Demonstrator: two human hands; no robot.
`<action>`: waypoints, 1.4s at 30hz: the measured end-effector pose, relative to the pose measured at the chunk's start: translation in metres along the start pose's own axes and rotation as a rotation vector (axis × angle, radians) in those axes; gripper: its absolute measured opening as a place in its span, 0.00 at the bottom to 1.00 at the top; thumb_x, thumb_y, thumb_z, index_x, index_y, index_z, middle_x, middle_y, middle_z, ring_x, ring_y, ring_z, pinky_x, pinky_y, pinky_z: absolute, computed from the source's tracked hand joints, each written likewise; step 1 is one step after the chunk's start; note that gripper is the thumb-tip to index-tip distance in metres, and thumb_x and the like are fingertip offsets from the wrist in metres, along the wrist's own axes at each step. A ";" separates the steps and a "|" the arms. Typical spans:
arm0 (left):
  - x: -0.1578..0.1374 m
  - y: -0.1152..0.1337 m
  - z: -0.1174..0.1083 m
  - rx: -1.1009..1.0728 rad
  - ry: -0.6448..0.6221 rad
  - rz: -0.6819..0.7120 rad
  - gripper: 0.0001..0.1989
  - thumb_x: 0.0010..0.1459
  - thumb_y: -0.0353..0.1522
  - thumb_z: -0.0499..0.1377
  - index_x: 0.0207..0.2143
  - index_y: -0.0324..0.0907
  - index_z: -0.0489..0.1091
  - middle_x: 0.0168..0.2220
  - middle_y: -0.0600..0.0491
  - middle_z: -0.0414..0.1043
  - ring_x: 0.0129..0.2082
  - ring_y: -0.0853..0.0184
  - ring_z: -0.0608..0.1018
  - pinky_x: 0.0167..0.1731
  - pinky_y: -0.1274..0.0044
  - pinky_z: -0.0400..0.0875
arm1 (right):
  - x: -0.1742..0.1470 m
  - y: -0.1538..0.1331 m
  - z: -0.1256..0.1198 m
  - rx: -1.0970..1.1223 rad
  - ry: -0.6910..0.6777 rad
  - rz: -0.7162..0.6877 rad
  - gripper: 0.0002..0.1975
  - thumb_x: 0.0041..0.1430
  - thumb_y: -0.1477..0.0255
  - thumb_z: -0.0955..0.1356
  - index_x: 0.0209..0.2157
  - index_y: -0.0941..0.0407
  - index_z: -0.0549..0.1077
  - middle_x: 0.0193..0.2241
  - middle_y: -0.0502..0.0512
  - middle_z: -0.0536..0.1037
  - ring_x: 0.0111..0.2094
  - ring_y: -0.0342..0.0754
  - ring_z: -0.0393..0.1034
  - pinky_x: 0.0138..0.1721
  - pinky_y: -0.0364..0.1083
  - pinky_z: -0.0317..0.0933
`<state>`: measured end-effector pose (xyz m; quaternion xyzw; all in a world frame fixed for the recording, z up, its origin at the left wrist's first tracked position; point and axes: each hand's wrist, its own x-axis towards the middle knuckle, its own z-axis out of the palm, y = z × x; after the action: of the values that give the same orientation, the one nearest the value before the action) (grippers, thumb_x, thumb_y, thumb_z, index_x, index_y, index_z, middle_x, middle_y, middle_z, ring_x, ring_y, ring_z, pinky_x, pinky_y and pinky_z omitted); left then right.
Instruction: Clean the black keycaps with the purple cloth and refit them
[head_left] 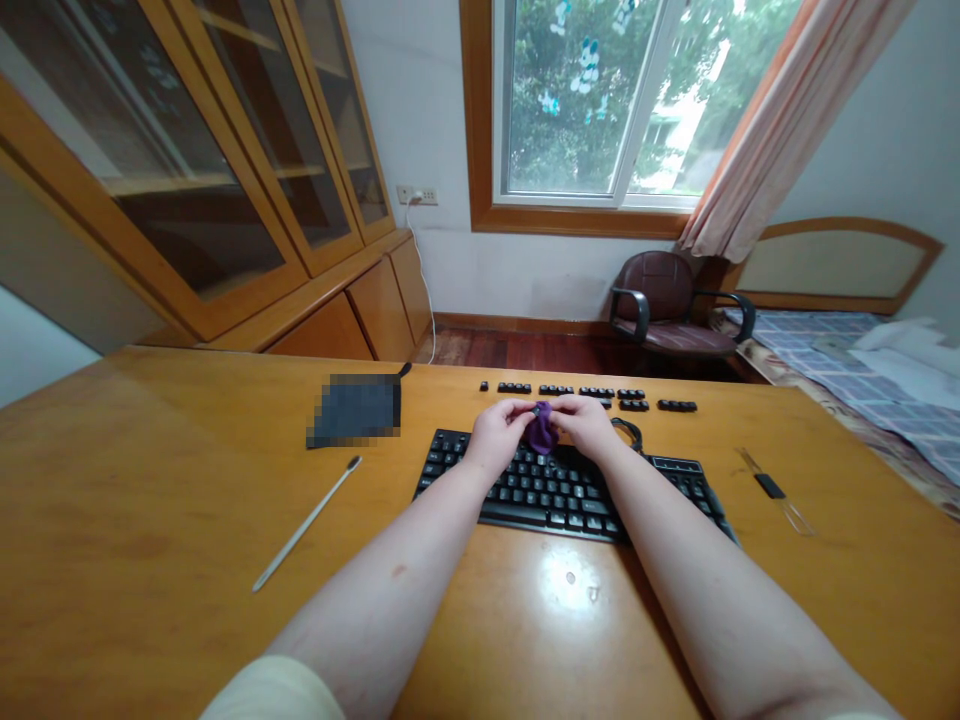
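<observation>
Both hands meet above the upper part of a black keyboard [540, 490]. My left hand [495, 436] is closed, its fingertips pinching a small dark piece that looks like a keycap, mostly hidden. Against that piece, my right hand [586, 426] pinches a bunched purple cloth [543, 432], which hangs down over the top rows of keys. Loose black keycaps [556, 390] lie in short rows on the desk just beyond the hands. The forearms cover parts of the keyboard at both sides.
On the wooden desk [180, 500], a long thin stick with a dark tip [307, 525] and a blurred dark pouch [356, 410] lie left. A wire keycap puller [771, 488] lies right. A coiled black cable [628, 434] sits behind the keyboard. A chair [660, 300] stands beyond.
</observation>
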<state>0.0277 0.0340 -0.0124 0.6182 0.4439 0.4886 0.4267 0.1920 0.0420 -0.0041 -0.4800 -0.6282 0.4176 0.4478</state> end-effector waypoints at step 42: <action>-0.003 -0.004 -0.001 0.242 0.024 0.249 0.10 0.50 0.28 0.60 0.38 0.41 0.72 0.37 0.51 0.73 0.38 0.68 0.75 0.42 0.73 0.72 | 0.001 -0.002 0.003 0.138 0.116 0.039 0.14 0.43 0.59 0.71 0.23 0.57 0.71 0.16 0.46 0.68 0.17 0.39 0.59 0.21 0.42 0.56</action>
<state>0.0254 0.0318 -0.0165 0.7093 0.4244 0.4884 0.2799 0.1889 0.0427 -0.0029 -0.4837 -0.5615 0.4399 0.5072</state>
